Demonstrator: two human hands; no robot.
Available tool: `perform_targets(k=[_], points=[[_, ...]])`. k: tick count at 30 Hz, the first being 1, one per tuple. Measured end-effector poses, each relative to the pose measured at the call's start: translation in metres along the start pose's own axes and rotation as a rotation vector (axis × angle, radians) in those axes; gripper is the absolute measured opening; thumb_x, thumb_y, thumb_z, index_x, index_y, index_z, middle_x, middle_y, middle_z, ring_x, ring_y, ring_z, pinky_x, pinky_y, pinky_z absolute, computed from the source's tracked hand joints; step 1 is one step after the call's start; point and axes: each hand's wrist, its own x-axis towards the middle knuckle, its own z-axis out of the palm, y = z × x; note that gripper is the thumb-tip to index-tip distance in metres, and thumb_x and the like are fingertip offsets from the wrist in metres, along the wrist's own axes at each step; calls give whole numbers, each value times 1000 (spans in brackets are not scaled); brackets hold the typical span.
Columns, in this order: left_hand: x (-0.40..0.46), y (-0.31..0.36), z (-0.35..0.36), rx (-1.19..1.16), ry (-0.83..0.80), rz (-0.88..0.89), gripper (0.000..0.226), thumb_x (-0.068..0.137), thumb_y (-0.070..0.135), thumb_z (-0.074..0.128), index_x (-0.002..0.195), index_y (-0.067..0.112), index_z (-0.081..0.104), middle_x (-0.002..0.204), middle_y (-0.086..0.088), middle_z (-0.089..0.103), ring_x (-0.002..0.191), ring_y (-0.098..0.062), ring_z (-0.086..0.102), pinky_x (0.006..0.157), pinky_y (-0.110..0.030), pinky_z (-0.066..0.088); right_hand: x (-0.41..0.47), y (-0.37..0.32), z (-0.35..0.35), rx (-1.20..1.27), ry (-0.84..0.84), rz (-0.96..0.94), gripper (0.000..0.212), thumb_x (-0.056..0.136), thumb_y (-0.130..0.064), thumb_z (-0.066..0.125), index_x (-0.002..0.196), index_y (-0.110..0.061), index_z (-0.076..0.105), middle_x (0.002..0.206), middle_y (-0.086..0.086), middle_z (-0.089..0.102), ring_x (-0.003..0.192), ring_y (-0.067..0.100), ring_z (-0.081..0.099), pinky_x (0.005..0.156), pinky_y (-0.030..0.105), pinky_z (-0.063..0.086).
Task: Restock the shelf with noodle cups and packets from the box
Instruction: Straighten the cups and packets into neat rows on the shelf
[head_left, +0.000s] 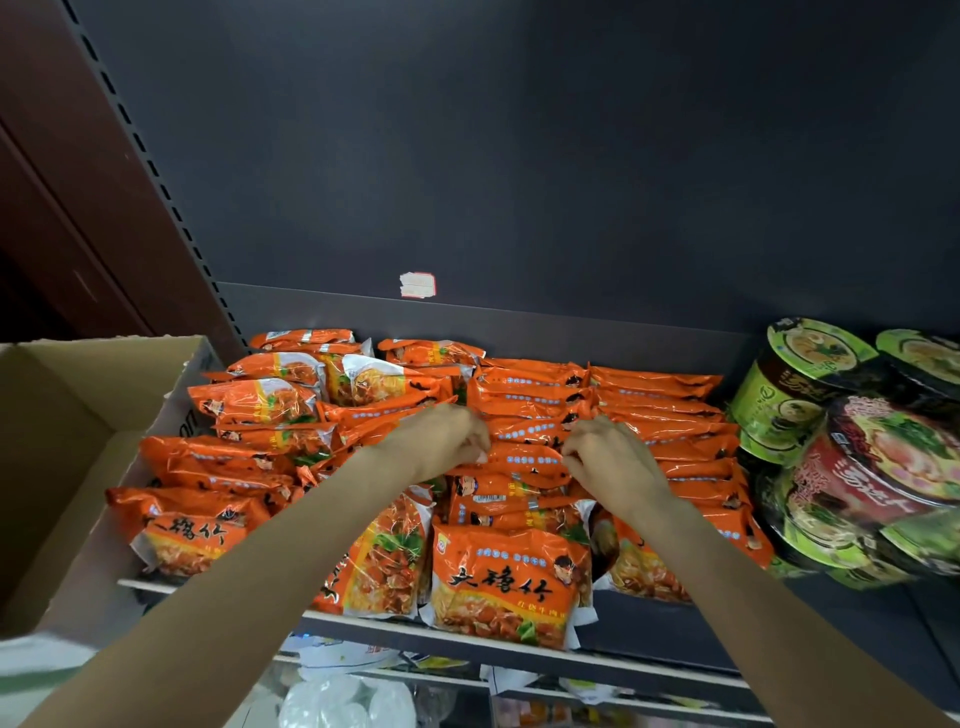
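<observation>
Orange glossy noodle packets (511, 577), stacked rows

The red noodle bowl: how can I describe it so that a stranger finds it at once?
Look at the dark shelf covered with orange noodle packets, then go to its right end, where round bowls are stacked. The red noodle bowl lies tilted on top at the front; its neighbours are all green noodle bowls.

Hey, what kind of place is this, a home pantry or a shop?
Most likely a shop aisle: a metal shelf packed with identical orange noodle packets, stacked noodle bowls beside them, and an open cardboard box for restocking.
</observation>
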Motion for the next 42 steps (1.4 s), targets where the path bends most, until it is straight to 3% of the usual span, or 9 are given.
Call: perform_targets(k=[5, 10, 13, 18, 24, 33, 38, 40, 42], points=[[-8, -4, -1, 93, -189, -58, 26, 87, 25, 66, 111, 17, 66, 114, -2, 63, 107, -20, 58, 85, -26, 44, 0, -11, -7, 203, 19, -47, 32, 92, -25, 57, 124, -22, 58, 122, -3, 56, 116, 14, 49, 99, 29, 42], [-8, 5, 1, 49, 18, -54, 21, 90, 19, 60, 110, 16, 66, 110, -3, 66, 102, -19, 61, 86, -30, 49, -4, -23, -7, 292, -246, -106, 59, 82, -47, 65, 134, -26, 49, 127, -4, 52, 118, 15, 49, 98, 34, 43], [-10, 8, 6, -30, 83, -34, 22, 90, 17, 61, 111, 13, 67, 110, -6, 67, 100, -20, 63, 85, -28, 49, -8, -24, -10, 208, -282, -114, 73, 78, -44, 70, 141, -26, 38, 131, -2, 47, 124, 17, 44, 100, 35, 41], [-26, 9, 15, -259, 127, -49, 32, 86, 18, 67, 117, 14, 59, 118, -5, 62, 110, -16, 58, 94, -31, 49, -12, -28, -5, 112, -206, -93, 49, 84, -33, 67, 130, -21, 51, 123, 2, 54, 110, 19, 54, 91, 34, 48], [-53, 8, 18, -263, 214, -85, 33, 83, 16, 70, 114, 9, 59, 114, -6, 59, 98, -12, 57, 85, -21, 48, -18, -35, 0, 138, -49, -42, 12, 91, -25, 60, 98, -17, 65, 97, 0, 65, 87, 15, 63, 82, 32, 54], [-51, 31, 34, -201, 66, -218, 43, 80, 34, 72, 112, 8, 61, 112, -7, 65, 101, -23, 61, 87, -34, 51, -26, -34, -4, 202, 148, 75, 9, 92, -20, 57, 93, -13, 63, 99, 4, 63, 83, 20, 63, 73, 34, 54], [-40, 38, 32, -157, 156, -245, 16, 86, 18, 66, 99, 8, 63, 99, -12, 68, 89, -28, 64, 75, -36, 54, -40, -40, 1, 237, 101, 135, 11, 94, -13, 53, 103, -8, 57, 101, 7, 57, 84, 20, 61, 74, 32, 54], [-39, 40, 33, -146, 187, -216, 15, 88, 15, 64, 102, 8, 65, 100, -12, 68, 91, -29, 65, 77, -38, 54, -44, -41, -1, 197, 16, 156, 19, 94, -7, 52, 112, -9, 52, 104, 7, 57, 90, 21, 62, 77, 32, 55], [-37, 43, 34, -96, 217, -133, 21, 89, 14, 61, 110, 11, 64, 110, -10, 63, 100, -27, 62, 86, -39, 52, -43, -40, -5, 158, -45, 164, 44, 91, -3, 53, 131, -14, 39, 104, 7, 58, 89, 22, 64, 76, 35, 56]])
